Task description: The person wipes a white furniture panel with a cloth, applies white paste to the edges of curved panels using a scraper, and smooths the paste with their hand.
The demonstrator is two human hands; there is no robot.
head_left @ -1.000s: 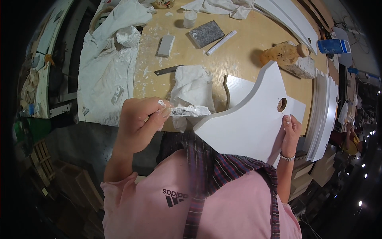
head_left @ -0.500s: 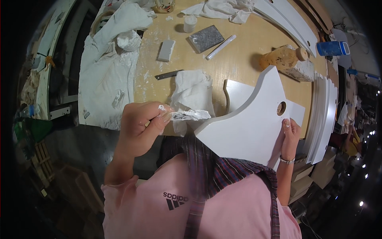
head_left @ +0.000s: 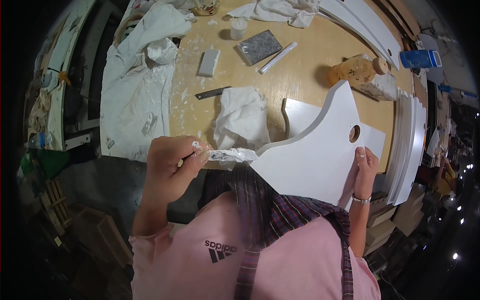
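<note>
My left hand is closed on a small putty spatula, a narrow strip smeared with white paste. Its coated tip meets, or nearly meets, the left corner of a white curved panel. Flecks of white paste stick to the fingers. My right hand grips the panel's right side below a round hole, thumb on the face and the other fingers mostly hidden behind. The panel is tilted up over the table's near edge. A crumpled white cloth lies just beyond the spatula.
On the wooden table lie a dark flat blade, a pale sanding block, a grey pad and a white marker. An orange-brown bottle stands right, near stacked white panels. White sheeting covers the left.
My left hand has shifted slightly left and down, bringing the spatula's tip from above the panel's edge to its left corner. The right hand and panel have barely moved.
</note>
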